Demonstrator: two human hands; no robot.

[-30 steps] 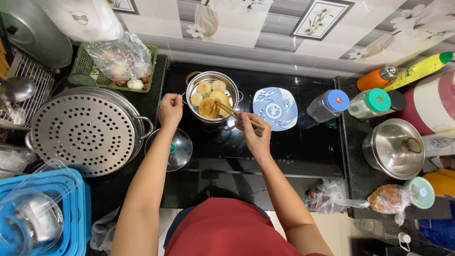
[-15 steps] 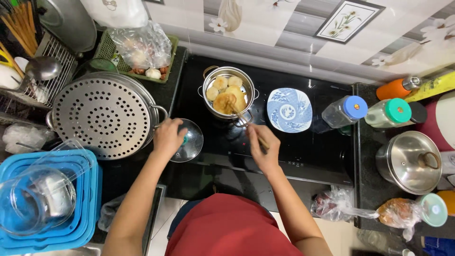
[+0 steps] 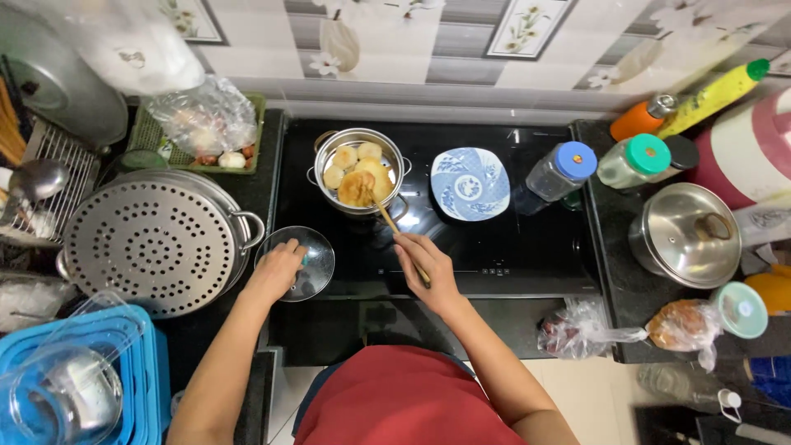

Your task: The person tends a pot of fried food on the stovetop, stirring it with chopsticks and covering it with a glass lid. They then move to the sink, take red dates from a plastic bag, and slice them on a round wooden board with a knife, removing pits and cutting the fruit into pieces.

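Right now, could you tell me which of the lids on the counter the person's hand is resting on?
The left hand rests on the glass lid lying beside the perforated steamer; the steel lid sits on its pot at far right, untouched.

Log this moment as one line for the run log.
left hand: on glass lid | right hand: holds chopsticks, tips in pot of fried cakes | blue plate: right of pot

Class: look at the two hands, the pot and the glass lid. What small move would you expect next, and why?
Probably lift the lid: the left hand rests on it beside the open pot, while the right hand holds chopsticks on the food inside.
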